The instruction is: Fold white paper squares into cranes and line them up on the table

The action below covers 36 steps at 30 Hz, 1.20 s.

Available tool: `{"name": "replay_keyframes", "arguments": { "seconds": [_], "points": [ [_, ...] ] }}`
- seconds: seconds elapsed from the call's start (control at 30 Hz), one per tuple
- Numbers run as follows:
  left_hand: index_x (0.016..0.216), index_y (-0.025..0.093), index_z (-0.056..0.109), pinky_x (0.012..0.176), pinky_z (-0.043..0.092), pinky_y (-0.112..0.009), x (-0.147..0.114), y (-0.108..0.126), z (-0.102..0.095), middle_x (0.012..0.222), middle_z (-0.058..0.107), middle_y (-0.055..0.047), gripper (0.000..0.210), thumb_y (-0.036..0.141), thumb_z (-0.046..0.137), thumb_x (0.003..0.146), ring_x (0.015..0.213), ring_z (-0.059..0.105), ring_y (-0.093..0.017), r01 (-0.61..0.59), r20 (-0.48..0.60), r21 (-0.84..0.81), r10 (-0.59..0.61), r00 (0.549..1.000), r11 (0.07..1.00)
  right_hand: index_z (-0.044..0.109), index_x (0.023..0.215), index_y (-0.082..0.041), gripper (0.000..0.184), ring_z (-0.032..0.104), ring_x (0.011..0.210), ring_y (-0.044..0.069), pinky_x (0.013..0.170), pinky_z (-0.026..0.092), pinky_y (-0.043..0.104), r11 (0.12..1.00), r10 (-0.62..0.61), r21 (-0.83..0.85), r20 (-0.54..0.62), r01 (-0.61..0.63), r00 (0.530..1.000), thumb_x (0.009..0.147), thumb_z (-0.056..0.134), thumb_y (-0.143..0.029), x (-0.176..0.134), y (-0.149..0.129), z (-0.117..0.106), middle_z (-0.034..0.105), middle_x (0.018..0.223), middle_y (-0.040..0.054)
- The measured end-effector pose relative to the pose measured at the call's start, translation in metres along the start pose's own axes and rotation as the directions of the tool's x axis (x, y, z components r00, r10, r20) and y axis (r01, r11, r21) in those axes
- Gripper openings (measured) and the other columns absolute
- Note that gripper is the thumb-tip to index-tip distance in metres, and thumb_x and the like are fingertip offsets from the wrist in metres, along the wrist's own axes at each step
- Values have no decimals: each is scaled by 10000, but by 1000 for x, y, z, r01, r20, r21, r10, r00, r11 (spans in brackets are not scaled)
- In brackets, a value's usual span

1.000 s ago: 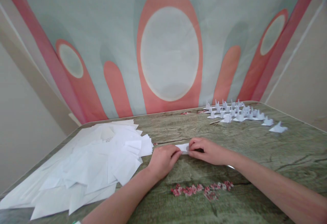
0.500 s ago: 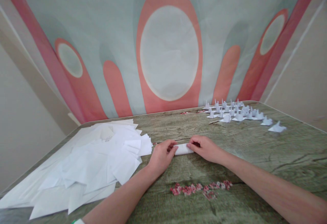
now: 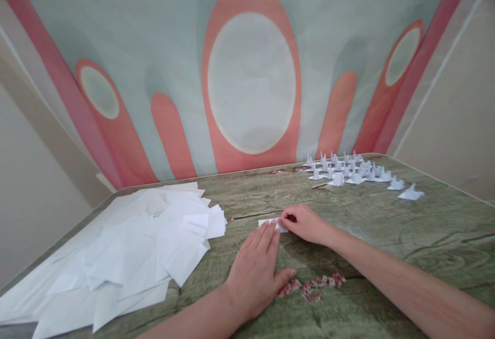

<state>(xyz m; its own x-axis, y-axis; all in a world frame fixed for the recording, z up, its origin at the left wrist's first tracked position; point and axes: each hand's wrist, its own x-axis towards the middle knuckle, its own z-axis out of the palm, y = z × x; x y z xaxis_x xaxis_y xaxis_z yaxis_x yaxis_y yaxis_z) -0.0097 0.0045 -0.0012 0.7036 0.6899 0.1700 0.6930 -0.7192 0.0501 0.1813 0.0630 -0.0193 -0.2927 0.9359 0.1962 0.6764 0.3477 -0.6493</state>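
Observation:
A small folded strip of white paper (image 3: 263, 222) lies on the wood-patterned table in front of me. My left hand (image 3: 258, 269) rests flat, its fingertips pressing on the near edge of the paper and its thumb stretched out to the right over the printed flowers. With thumb and forefinger, my right hand (image 3: 303, 224) pinches the paper's right end. Part of the paper is hidden under my fingers.
A wide, loose pile of white paper sheets (image 3: 127, 246) covers the left side of the table (image 3: 371, 236). Several folded white paper cranes (image 3: 356, 176) stand in rows at the back right. Behind the table rises a wall with pink and grey shapes (image 3: 251, 81).
My left hand has let go of the paper's left end and flattened out, fingertips now on the paper. My right hand keeps its pinch. The view has shifted slightly.

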Motion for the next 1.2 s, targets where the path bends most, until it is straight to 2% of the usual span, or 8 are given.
{"name": "replay_keyframes", "arguments": {
  "seconds": [0.33,0.43,0.53,0.7,0.8,0.97,1.2],
  "points": [
    [1349,110,303,1062,250,-411,2,-6,5,1424,293,-140,668,565,316,860,1311,255,-260,7,65,-31,-5,998,999,626,679,-157,195,516,538,114,505,342,219,1000,20,15,5,-20,1000,774,526,-294,1,2,0,607,584,-1],
    [1352,112,304,1064,244,-412,2,-6,5,1426,289,-136,665,562,313,862,1313,249,-258,13,75,-33,-10,997,999,602,754,-160,119,529,549,113,512,368,215,998,32,51,-6,-31,999,752,557,-271,2,4,3,605,613,-8],
    [1356,116,302,1059,251,-415,1,-7,5,1430,282,-135,654,551,315,867,1314,248,-259,18,87,-33,-15,996,999,590,856,-162,143,526,555,110,526,392,218,997,15,69,-2,-15,1000,743,574,-248,2,6,5,587,641,-14],
    [1376,123,259,1069,231,-403,1,-8,5,1445,247,-123,673,563,296,867,1329,212,-251,16,110,-55,-10,994,998,627,773,-172,108,521,606,111,589,402,240,999,-37,-29,13,38,999,779,533,-223,2,5,3,565,747,17],
    [1379,131,255,1075,218,-400,1,-9,6,1450,234,-115,680,572,297,863,1335,194,-250,15,111,-65,-8,994,998,637,747,-171,121,515,620,112,601,404,243,999,-33,-38,66,35,997,780,530,-219,7,4,-2,547,764,21],
    [1376,126,264,1070,224,-405,5,-10,6,1446,240,-123,690,577,313,856,1334,198,-252,5,115,-63,2,993,998,669,779,-178,136,507,620,112,580,409,234,999,-4,51,196,-6,981,768,544,-229,18,8,-8,559,778,23],
    [1371,137,276,1071,221,-423,9,-11,6,1444,250,-119,677,574,318,856,1332,199,-262,9,131,-69,0,991,998,664,804,-182,132,507,626,109,581,404,231,993,32,103,181,-51,983,769,541,-213,15,6,-5,555,782,18]
  ]
}}
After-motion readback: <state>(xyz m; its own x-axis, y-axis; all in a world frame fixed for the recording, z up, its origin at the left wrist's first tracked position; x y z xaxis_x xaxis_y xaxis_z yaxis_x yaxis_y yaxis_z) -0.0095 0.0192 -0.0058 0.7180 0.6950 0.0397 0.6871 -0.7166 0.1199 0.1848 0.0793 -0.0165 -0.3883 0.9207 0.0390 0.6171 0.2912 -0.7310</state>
